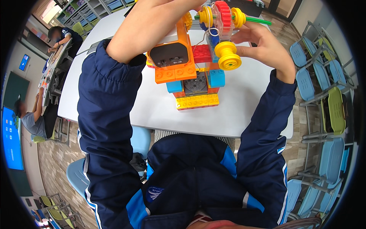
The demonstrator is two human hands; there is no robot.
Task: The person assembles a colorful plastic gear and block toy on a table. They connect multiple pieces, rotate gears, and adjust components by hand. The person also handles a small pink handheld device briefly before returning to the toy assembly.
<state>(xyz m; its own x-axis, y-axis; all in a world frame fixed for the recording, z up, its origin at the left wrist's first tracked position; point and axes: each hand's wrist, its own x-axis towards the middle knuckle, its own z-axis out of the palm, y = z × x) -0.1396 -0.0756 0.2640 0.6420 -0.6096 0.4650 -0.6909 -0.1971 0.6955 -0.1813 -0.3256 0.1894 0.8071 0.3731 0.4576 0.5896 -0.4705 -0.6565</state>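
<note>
Brick model between the two hands, at the far part of the table

Subject: a toy-brick model (pixel 175 73), mostly orange, yellow, red and blue, standing on the white table (pixel 244 108). Its yellow base (pixel 197 102) is nearest the wearer; the upper parts lie between the hands.

Left hand (pixel 167 7): reaches over the model's left side, above the orange block with the dark panel (pixel 169 55). Fingers run toward the top and are cut off or hidden; finger opening and any hold cannot be told.

Right hand (pixel 263 42): right of the model, half open, thumb and fingers apart and pointing inward. Thumb is at the edge of the lower yellow pulley (pixel 228 56); fingers reach the clear housing under the red gear (pixel 223 17). Contact looks likely at the housing; a firm grip cannot be confirmed.

Above the right hand: green axle (pixel 259 21), protruding rightward past an upper yellow pulley (pixel 238 17). A white cord (pixel 214 31) loops left of the housing.
</note>
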